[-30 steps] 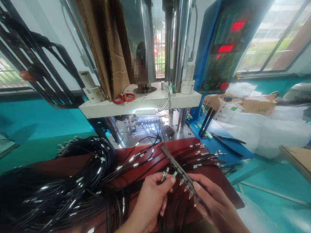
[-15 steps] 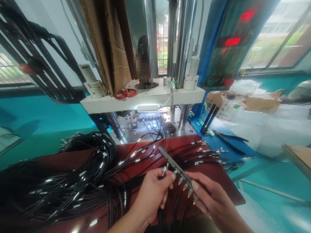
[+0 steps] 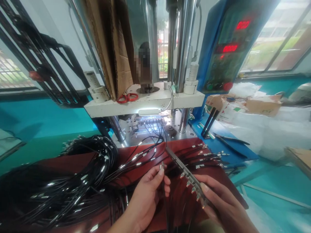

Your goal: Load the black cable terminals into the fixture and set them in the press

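One dark bar (image 3: 185,170), lower centre of frame, four plugs seated along it, slanting over red counter (image 3: 145,155). Right hand (image 3: 223,207) fingers closed on bar's near end. Left hand (image 3: 145,197) pinches one plug (image 3: 161,167) between thumb and forefinger. Cable heap (image 3: 60,187) lower left.

Black cables (image 3: 73,181) on dark red mat (image 3: 145,155), red-handled scissors (image 3: 126,97), blue control panel (image 3: 218,55).
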`<action>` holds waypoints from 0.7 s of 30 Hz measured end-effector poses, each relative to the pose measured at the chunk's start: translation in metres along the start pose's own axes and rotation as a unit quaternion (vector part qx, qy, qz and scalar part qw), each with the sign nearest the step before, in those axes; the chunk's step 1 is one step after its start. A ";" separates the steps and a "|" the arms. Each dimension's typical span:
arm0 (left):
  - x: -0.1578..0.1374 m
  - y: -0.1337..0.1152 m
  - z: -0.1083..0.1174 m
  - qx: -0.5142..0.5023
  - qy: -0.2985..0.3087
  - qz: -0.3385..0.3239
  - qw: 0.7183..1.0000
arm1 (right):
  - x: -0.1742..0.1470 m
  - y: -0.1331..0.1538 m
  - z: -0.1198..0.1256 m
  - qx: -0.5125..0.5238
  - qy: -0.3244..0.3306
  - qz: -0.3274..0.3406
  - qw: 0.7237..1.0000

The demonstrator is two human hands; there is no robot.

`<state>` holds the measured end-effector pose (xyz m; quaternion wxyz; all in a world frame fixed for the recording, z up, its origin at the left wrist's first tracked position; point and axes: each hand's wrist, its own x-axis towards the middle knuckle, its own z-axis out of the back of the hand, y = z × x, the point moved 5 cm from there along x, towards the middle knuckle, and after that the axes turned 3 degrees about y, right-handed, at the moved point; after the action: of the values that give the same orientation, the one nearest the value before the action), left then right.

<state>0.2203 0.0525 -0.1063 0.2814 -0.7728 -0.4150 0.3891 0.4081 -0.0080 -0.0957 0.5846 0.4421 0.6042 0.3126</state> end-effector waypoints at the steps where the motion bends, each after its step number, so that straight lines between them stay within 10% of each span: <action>1: 0.000 -0.001 0.001 -0.002 -0.008 -0.006 1.000 | 0.000 -0.001 0.000 0.001 -0.004 -0.002 1.000; 21: 0.005 0.006 -0.006 0.200 -0.024 0.006 0.979 | 0.005 -0.005 -0.009 -0.047 0.063 0.005 0.997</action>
<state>0.2295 0.0535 -0.1094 0.4179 -0.6940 -0.3306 0.4842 0.3991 -0.0044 -0.1014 0.5641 0.3969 0.6220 0.3708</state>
